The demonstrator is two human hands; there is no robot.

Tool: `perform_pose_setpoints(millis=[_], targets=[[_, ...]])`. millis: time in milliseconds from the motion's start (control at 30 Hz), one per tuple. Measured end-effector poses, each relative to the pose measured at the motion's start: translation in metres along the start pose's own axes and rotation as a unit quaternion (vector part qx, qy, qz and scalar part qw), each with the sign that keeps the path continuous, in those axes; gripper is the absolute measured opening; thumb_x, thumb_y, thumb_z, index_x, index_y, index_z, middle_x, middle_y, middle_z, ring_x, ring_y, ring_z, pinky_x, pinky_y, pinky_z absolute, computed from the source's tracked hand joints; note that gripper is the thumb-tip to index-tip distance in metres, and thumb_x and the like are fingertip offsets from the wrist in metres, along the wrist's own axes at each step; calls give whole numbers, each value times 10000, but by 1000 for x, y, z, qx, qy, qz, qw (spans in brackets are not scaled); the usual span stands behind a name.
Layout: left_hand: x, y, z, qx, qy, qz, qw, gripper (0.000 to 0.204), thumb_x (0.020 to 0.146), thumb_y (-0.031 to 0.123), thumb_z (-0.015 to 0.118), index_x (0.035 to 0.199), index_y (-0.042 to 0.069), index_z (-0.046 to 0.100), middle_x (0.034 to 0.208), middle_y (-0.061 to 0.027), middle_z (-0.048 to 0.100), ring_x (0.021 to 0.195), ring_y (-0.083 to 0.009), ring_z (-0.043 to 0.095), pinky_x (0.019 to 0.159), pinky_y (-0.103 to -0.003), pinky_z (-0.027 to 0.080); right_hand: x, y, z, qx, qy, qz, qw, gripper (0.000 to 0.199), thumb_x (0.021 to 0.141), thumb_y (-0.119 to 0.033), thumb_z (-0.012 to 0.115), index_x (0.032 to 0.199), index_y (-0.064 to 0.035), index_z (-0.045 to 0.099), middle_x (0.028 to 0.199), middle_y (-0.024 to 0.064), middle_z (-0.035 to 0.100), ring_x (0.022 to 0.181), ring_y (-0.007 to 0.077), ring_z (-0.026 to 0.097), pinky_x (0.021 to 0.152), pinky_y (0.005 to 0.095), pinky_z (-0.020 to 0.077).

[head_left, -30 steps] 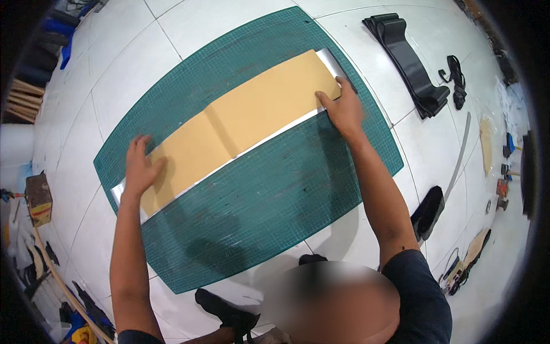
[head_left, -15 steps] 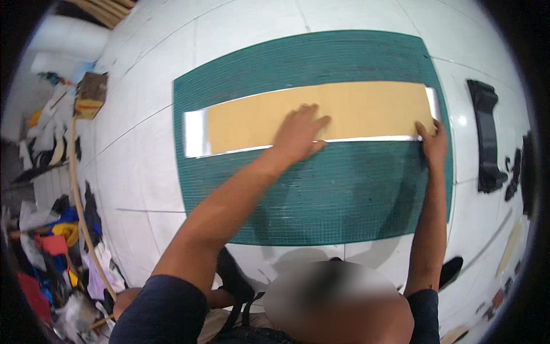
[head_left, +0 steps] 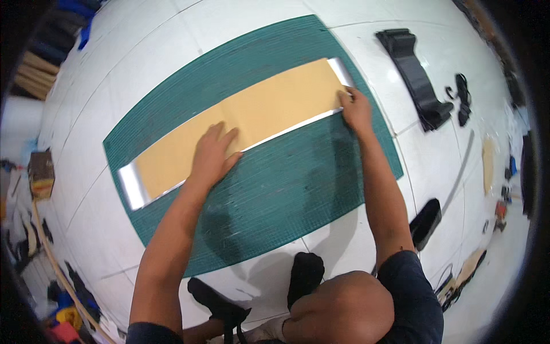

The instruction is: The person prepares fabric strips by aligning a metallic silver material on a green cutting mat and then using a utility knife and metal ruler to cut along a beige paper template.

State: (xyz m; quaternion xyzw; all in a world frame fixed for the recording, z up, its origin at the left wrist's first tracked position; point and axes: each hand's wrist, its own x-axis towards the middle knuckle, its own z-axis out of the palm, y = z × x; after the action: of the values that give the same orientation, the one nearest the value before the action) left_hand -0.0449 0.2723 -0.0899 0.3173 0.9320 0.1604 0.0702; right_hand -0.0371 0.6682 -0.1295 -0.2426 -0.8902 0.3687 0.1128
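Observation:
A long tan strip point(head_left: 281, 103) lies over a slightly longer silvery-white strip point(head_left: 132, 186), which shows at both ends and along the near edge. Both rest slantwise on a green ribbed mat point(head_left: 269, 189). My left hand point(head_left: 213, 153) lies on the tan strip left of its middle, fingers spread, the thumb by the near edge. At the far right end, my right hand point(head_left: 356, 109) has its thumb and bent fingers closed on the corner of the tan strip. The undersides of the strips are hidden.
On the white tiled floor at right are a black moulded piece point(head_left: 415, 80) and a coiled black cord point(head_left: 463, 100). A brown box point(head_left: 41, 172) and a long wooden stick point(head_left: 57, 266) lie at left near piled scraps. My dark-socked foot point(head_left: 305, 278) is by the mat's near edge.
The whole view has turned and shifted, so the mat and strips now slant up to the right. Both hands keep about the same places on the tan strip.

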Motion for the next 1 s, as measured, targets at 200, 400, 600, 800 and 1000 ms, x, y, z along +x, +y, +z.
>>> perform_pose_setpoints(millis=[200, 400, 600, 800, 1000], targets=[[4, 9, -5, 14, -12, -24, 1000, 613, 808, 315, 755, 1360, 140, 553, 1436, -239, 452, 1336, -431, 427, 1089, -494, 380, -6, -5, -6, -24, 40, 29, 999, 406, 875, -333, 648, 1166, -51, 675, 1071, 227, 694, 1003, 395, 666, 886, 457, 514], [2, 11, -11, 10, -24, -37, 999, 621, 809, 318, 748, 1368, 140, 547, 1436, -234, 451, 1345, -418, 421, 1089, -492, 380, -10, -13, -6, -22, 29, 42, 998, 396, 863, -330, 654, 1156, -64, 677, 1064, 220, 697, 997, 388, 669, 880, 453, 518], [2, 7, -8, 64, 7, 15, 998, 623, 798, 316, 758, 1359, 135, 556, 1424, -225, 463, 1310, -416, 450, 1085, -498, 375, -9, -11, -4, -21, 39, 33, 998, 384, 869, -317, 637, 1152, -61, 681, 1058, 224, 695, 1002, 386, 665, 881, 453, 517], [4, 5, -9, 15, 2, 8, 1000, 607, 803, 309, 757, 1350, 133, 562, 1411, -213, 482, 1303, -413, 457, 1084, -498, 371, -5, -8, -5, -15, 25, 28, 999, 381, 873, -311, 631, 1152, -56, 680, 1053, 228, 694, 994, 391, 665, 887, 455, 516], [2, 6, -6, 13, 2, 9, 1000, 599, 807, 278, 765, 1343, 109, 560, 1414, -225, 480, 1308, -415, 457, 1097, -478, 381, -6, -8, -8, -20, 14, 38, 999, 385, 881, -320, 630, 1162, -61, 672, 1069, 229, 691, 1002, 391, 662, 889, 461, 514]])
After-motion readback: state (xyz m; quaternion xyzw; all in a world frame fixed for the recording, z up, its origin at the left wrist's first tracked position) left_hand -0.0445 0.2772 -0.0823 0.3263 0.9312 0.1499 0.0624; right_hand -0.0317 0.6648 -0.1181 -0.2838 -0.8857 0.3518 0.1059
